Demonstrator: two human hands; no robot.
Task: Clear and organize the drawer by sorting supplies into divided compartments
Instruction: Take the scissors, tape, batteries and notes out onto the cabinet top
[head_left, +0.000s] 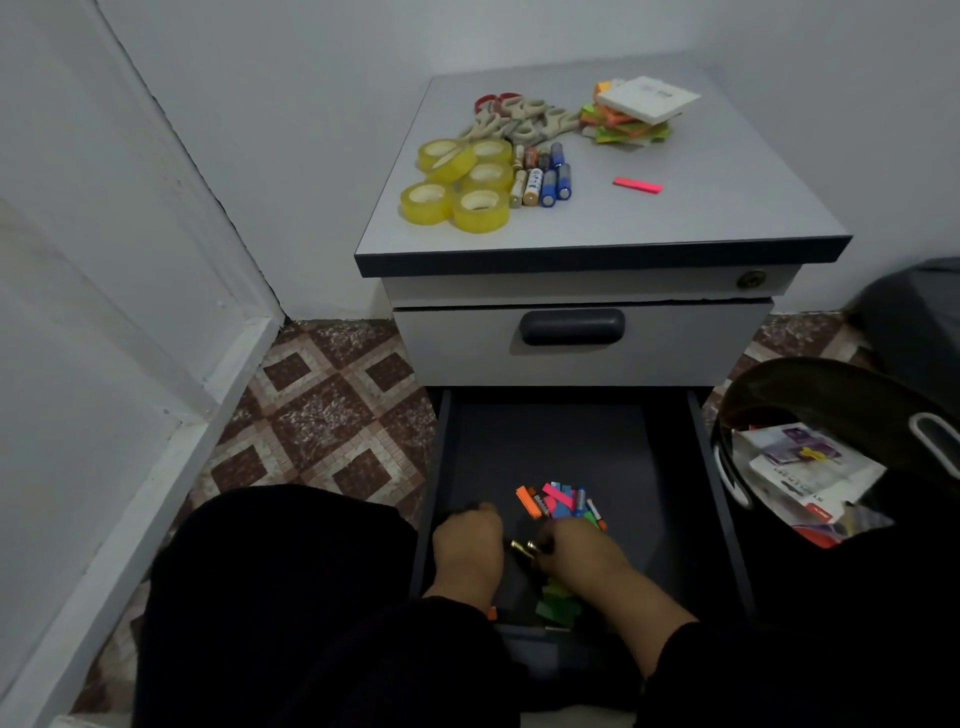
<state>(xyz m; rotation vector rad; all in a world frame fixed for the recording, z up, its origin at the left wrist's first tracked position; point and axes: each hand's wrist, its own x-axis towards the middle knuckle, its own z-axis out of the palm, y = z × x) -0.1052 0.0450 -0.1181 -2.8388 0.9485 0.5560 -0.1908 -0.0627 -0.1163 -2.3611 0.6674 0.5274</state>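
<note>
Hands (470, 540) in drawer (719, 467), perhaps batteries (525, 546)

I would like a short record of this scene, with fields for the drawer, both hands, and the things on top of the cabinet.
drawer: bottom drawer pulled open, dark inside
in drawer: colourful small supplies and green pieces near the front
left hand: inside the drawer, fingers curled; what it holds is hidden
right hand: pinches small batteries
cabinet top: tape rolls, scissors, batteries on top, sticky note pile, pink strip
</note>
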